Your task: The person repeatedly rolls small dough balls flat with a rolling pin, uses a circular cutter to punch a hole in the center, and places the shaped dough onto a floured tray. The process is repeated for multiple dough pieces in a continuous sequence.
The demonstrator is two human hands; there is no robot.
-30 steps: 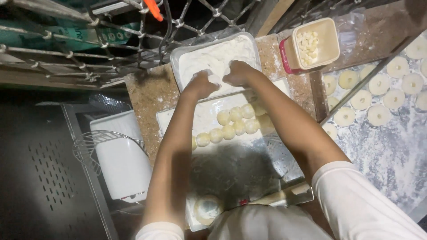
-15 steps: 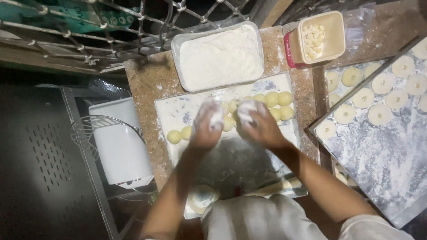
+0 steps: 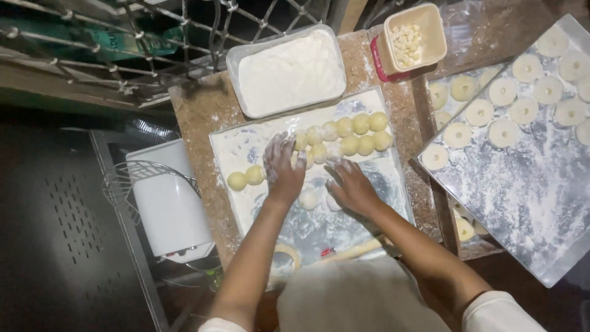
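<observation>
Already many dough balls (image 3: 344, 136) sat shaped on the floured board (image 3: 381, 184).
Left hand (image 3: 283, 163) lay flat, fingers spread, beside that cluster; right hand (image 3: 350, 184) rested open near two floured pieces (image 3: 308, 199), apparently left to shape.
</observation>
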